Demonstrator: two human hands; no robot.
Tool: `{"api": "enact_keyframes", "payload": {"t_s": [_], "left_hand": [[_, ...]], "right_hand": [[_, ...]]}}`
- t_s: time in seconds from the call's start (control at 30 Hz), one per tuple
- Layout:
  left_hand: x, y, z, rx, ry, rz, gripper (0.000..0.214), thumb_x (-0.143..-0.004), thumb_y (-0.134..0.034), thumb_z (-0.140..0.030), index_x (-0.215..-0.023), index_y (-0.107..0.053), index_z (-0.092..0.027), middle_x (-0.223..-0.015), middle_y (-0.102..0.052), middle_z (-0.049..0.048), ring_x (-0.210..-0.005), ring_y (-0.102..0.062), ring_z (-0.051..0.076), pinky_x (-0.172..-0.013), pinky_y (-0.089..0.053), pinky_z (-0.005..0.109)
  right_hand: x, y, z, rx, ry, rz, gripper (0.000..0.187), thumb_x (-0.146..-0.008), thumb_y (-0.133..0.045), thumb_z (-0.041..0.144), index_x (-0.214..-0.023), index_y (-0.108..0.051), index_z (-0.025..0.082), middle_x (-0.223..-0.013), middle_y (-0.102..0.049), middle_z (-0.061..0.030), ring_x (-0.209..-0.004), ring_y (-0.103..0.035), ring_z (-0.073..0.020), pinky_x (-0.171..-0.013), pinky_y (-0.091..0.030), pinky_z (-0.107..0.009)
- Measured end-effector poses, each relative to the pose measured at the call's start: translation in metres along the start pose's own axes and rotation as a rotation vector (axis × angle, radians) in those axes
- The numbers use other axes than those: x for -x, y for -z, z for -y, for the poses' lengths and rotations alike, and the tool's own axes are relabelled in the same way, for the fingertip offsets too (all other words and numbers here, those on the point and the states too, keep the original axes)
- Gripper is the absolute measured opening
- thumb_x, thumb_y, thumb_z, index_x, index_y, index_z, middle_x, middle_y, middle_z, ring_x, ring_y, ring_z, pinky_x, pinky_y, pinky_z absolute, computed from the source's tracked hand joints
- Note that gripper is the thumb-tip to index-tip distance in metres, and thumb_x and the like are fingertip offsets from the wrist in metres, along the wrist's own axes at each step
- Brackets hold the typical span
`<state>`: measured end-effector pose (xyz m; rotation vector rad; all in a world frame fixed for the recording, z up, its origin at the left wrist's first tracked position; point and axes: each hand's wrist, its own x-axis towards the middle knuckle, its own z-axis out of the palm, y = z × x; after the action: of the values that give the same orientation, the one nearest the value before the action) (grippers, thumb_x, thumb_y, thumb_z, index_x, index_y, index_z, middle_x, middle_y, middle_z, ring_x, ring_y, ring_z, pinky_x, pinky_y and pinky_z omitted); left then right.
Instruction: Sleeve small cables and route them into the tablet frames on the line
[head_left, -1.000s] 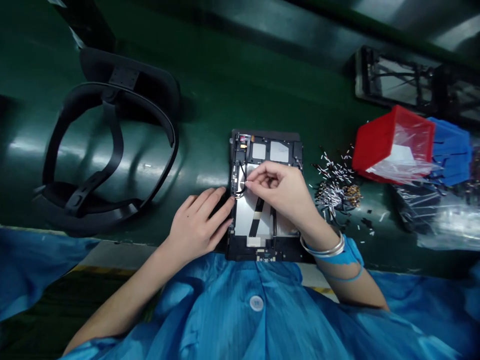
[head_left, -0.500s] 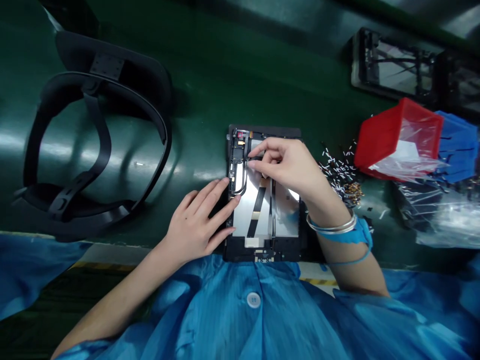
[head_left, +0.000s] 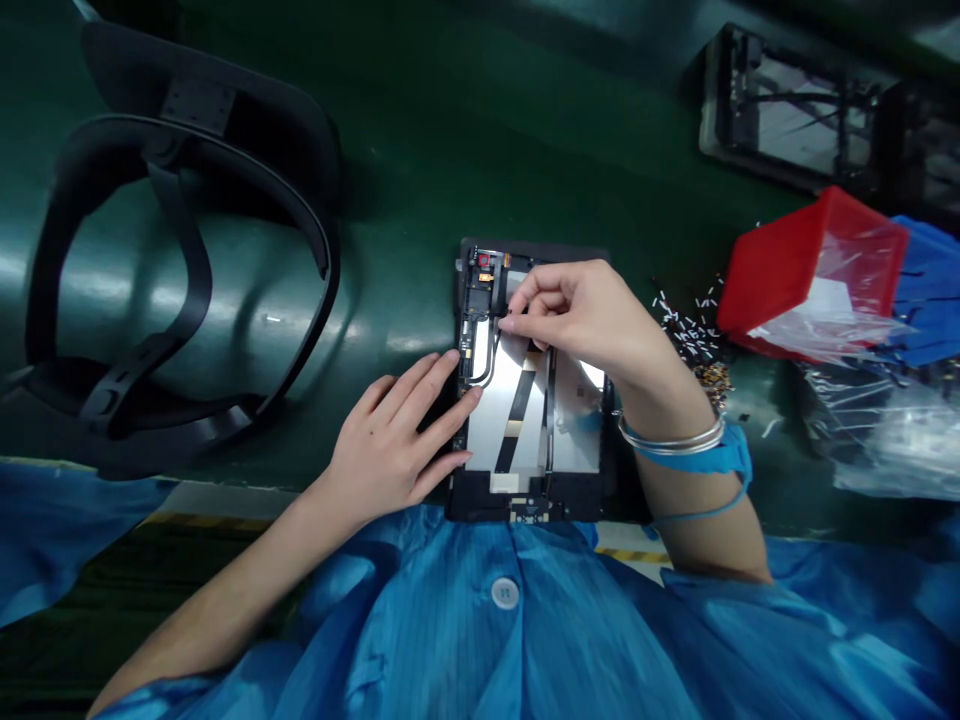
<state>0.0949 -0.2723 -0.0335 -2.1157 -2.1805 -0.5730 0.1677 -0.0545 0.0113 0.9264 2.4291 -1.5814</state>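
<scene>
An opened tablet (head_left: 577,500) lies on the bench in front of me, its silver inner panels, dark ribbon strip and small circuit parts exposed. A thin black cable (head_left: 491,365) curves along its left side up to my right fingertips. My right hand (head_left: 581,310) is over the tablet's upper half, thumb and index finger pinched on the cable; the other fingers are curled. Flat at the tablet's left edge rests my left hand (head_left: 397,435), fingers spread, fingertips touching the frame and the lower bend of the cable.
A black head strap with a visor (head_left: 202,110) lies at left. To the right are a pile of small white-tipped parts (head_left: 694,335), a red bin (head_left: 780,270), a blue bin (head_left: 934,300) and clear plastic bags (head_left: 900,430). Another opened tablet (head_left: 795,120) sits at the back right.
My right fingertips have moved slightly, and the upper part of the cable now slants toward them. The left hand keeps its place on the tablet. The view has shifted a little.
</scene>
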Motion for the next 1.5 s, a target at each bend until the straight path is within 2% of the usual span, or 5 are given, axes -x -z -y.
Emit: {"api": "enact_keyframes", "payload": {"t_s": [0.3,0.6,0.73,1.07,1.5], "left_hand": [[0.0,0.0,0.0,0.004,0.001,0.005,0.042,-0.095,-0.048,-0.039,-0.128,-0.059,-0.015,-0.138,-0.052,0.0223,-0.122,-0.055,0.035,-0.085,-0.046,0.04],[0.0,0.0,0.0,0.005,0.002,0.011,0.042,-0.095,-0.048,-0.039,-0.128,-0.059,-0.015,-0.138,-0.052,0.0225,-0.122,-0.055,0.034,-0.085,-0.046,0.041],[0.0,0.0,0.001,0.007,-0.002,0.016,0.043,-0.095,-0.047,-0.04,-0.129,-0.058,-0.015,-0.139,-0.051,0.021,-0.124,-0.054,0.034,-0.086,-0.047,0.04],[-0.011,0.007,0.009,0.03,-0.15,0.104,0.043,-0.097,-0.042,-0.036,-0.125,-0.059,-0.008,-0.145,-0.046,0.0105,-0.135,-0.042,0.032,-0.101,-0.043,0.044],[-0.022,0.013,0.016,0.076,-0.238,0.148,0.04,-0.097,-0.041,-0.033,-0.12,-0.063,-0.009,-0.14,-0.052,0.0121,-0.131,-0.048,0.031,-0.104,-0.043,0.047]], "right_hand": [[0.002,-0.006,0.001,0.033,0.036,-0.039,0.01,-0.074,-0.069,0.022,-0.07,-0.061,0.017,-0.042,-0.056,0.0058,-0.043,-0.056,-0.0124,-0.053,-0.041,-0.027],[0.0,-0.006,-0.004,-0.042,0.043,-0.023,0.014,-0.074,-0.069,0.021,-0.065,-0.061,0.015,-0.042,-0.052,0.0065,-0.041,-0.052,-0.0088,-0.049,-0.038,-0.025],[-0.001,-0.009,-0.007,0.066,0.057,-0.094,0.011,-0.074,-0.07,0.019,-0.065,-0.063,0.016,-0.045,-0.055,0.0058,-0.045,-0.052,-0.0096,-0.052,-0.038,-0.026],[0.0,-0.012,-0.007,0.184,0.062,-0.132,0.012,-0.077,-0.069,0.023,-0.067,-0.064,0.018,-0.051,-0.058,0.0043,-0.052,-0.054,-0.0107,-0.058,-0.04,-0.028],[0.003,-0.015,-0.008,0.2,0.075,-0.164,0.013,-0.078,-0.069,0.026,-0.068,-0.064,0.02,-0.054,-0.054,0.0029,-0.054,-0.051,-0.0113,-0.055,-0.038,-0.027]]}}
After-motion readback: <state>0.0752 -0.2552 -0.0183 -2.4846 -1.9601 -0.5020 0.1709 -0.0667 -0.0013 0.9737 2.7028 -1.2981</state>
